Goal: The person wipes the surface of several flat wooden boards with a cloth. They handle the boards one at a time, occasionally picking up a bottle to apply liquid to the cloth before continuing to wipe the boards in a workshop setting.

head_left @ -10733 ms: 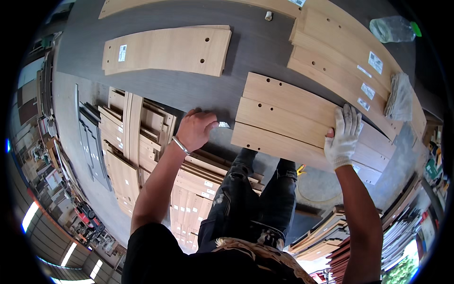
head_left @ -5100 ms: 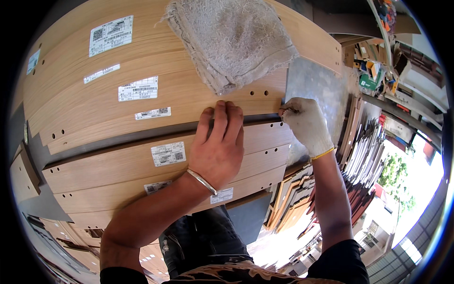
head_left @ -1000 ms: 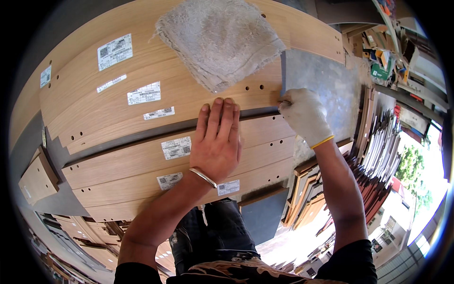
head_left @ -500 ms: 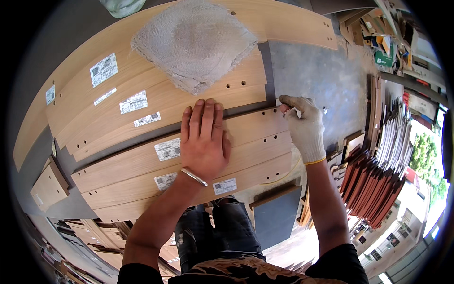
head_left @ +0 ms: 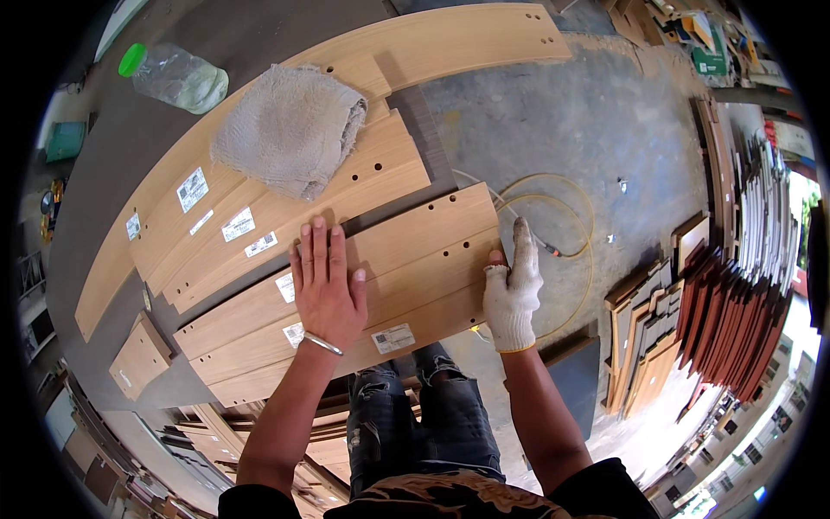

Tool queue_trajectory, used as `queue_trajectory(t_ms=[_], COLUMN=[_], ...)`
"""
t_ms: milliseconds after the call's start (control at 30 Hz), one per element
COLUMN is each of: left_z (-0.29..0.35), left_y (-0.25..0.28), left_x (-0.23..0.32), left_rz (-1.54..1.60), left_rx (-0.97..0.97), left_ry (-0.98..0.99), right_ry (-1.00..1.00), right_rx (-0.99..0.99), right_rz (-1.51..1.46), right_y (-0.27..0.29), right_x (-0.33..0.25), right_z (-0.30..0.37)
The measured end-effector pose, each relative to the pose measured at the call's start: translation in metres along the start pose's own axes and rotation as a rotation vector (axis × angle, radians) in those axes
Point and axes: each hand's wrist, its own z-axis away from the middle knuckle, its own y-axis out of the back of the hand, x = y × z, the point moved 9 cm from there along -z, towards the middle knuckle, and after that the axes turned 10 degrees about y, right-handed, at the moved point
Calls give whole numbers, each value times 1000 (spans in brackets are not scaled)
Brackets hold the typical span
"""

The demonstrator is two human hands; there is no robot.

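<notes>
My left hand (head_left: 327,290), bare with a silver bangle at the wrist, lies flat with fingers stretched on the nearer group of light wood planks (head_left: 406,290). These planks sit side by side, with drilled holes near their ends and white labels. At their right end is my right hand (head_left: 513,298) in a white knitted glove, fingers straight and pointing away from me. Its thumb touches the end edge; nothing is gripped. Beyond a dark gap lies a second group of similar planks (head_left: 303,203), with a folded greyish cloth (head_left: 290,130) on top.
On the dark table (head_left: 91,251) at the far left, a clear bottle (head_left: 186,78) with a green cap lies on its side. A short wood piece (head_left: 140,359) rests near the left edge. A yellow hose (head_left: 590,251) loops across the floor; stacked boards (head_left: 722,320) stand to the right.
My right hand has come nearer along the plank ends, its curled fingers now straightened. My left hand stays flat on the planks. The view has shifted, bringing the whole bottle into sight.
</notes>
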Motion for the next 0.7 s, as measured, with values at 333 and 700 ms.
queue_trajectory(t_ms=[333,700], left_z=[62,63], left_y=[0,16], left_x=[-50,-55], left_rz=[-165,-61], left_rx=[-10,35], left_ry=[27,56], right_ry=[-41,217], right_rx=[-107,-161], right_rz=[-114,270], right_y=[9,3], right_x=[17,-42], right_z=[30,5])
